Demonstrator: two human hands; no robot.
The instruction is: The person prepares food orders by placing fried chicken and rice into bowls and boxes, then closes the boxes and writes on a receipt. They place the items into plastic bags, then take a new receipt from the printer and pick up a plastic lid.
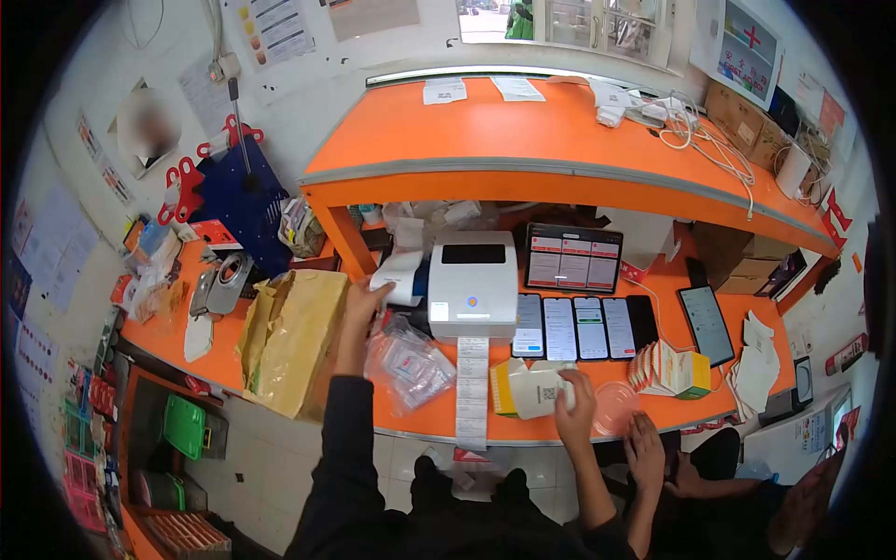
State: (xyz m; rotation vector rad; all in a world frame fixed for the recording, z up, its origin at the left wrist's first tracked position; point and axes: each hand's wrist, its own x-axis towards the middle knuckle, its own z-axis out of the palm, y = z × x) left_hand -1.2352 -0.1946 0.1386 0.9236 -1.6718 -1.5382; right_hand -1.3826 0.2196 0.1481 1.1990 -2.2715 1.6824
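From where I stand, the left hand point(362, 303) is stretched out on its black sleeve. Its fingertips are pinched on the near edge of a curled white paper slip point(399, 276), which runs up and to the right from them until it touches the left side of the boxy white label printer point(472, 285).

The right hand point(577, 409) is down at the front edge of the orange counter point(439, 422), fingers closed round the right end of a small yellow-and-white cardboard carton point(525, 388). The carton lies on its side with its long axis along the counter edge, stretching left from those fingers towards the long strip of printed labels point(472, 392) hanging from the printer. The right hand is clearly the nearer one to it.

Between the two hands lie clear plastic bags of red-and-white packets point(411, 362), and a crumpled brown paper bag point(289, 336) lies left of the left arm. Just right of the right hand, another person's hand point(644, 450) rests flat beside a translucent pink round lid point(614, 408).
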